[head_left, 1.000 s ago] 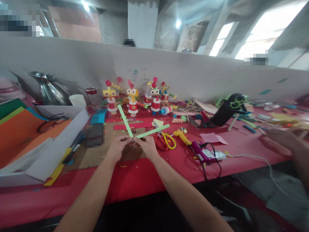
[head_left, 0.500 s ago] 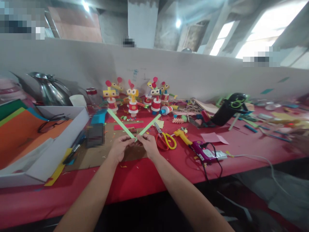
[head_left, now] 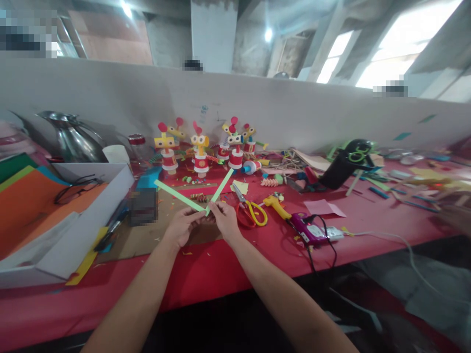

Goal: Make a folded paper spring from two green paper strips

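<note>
Two light green paper strips [head_left: 180, 196] meet in a V between my hands, one arm slanting up left and the other up right. My left hand [head_left: 186, 226] is closed, pinching the left strip near the meeting point. Fingers of my right hand [head_left: 223, 220] pinch the other strip at the same corner. Whether the ends are glued or just overlapped, I cannot tell. Behind my hands, a folded paper spring [head_left: 198, 197] lies on the brown cardboard [head_left: 140, 240]. Scissors [head_left: 252, 208] with red and yellow handles rest just right of my right hand.
Several paper-cup figures [head_left: 200, 159] stand at the back. A yellow glue gun [head_left: 277, 207] and purple power strip [head_left: 311, 230] lie to the right, cords trailing. A white box [head_left: 84, 240] with coloured paper is on the left. A black holder [head_left: 344, 166] leans at the right.
The left strip has tilted lower and the right strip now stands steeper. Both hands stay closed at the corner. The view has shifted slightly.
</note>
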### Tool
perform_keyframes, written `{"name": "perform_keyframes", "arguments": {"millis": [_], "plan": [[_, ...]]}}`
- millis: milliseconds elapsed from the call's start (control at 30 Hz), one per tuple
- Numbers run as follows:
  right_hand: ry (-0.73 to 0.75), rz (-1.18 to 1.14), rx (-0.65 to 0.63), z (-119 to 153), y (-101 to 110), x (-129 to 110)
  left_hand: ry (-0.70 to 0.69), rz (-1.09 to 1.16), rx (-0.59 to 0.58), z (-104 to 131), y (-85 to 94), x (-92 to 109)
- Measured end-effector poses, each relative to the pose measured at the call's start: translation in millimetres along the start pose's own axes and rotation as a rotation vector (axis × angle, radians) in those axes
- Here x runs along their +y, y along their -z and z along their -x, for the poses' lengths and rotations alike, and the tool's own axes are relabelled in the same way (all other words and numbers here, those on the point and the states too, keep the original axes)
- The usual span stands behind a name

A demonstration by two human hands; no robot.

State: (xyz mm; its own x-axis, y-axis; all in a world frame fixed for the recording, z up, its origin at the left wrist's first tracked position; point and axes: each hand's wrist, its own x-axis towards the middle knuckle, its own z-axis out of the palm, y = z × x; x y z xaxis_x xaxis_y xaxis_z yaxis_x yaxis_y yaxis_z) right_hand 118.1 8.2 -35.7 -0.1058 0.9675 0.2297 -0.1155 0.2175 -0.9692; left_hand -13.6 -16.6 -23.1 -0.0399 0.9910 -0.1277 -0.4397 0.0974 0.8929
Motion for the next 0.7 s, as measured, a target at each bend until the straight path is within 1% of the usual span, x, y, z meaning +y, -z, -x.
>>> {"name": "perform_keyframes", "arguments": {"millis": [67,133,300,367,567,700], "plan": [[0.0,-0.005,0.002,-0.6,-0.1,0.3,-0.008,0.003,0.009,0.2,-0.6,-0.3],[-0.008,-0.032,-0.01,-1.1,-1.2,0.6,-0.045,0.01,0.034,-1.2,-0.1,-2.4],[-0.014,-0.097,-0.107,-0.6,-5.9,1.6,-0.148,0.056,0.097,-6.0,1.8,-8.9],[-0.019,-0.082,-0.105,-0.6,-6.6,2.0,-0.139,0.062,0.11,-5.8,1.0,-8.9],[-0.033,-0.004,-0.049,-2.4,-2.6,5.1,-0.075,0.054,0.092,-1.1,-4.2,-3.8],[-0.03,0.0,-0.031,-2.7,-1.3,5.3,-0.068,0.025,0.075,-3.2,-2.7,-7.0]]}}
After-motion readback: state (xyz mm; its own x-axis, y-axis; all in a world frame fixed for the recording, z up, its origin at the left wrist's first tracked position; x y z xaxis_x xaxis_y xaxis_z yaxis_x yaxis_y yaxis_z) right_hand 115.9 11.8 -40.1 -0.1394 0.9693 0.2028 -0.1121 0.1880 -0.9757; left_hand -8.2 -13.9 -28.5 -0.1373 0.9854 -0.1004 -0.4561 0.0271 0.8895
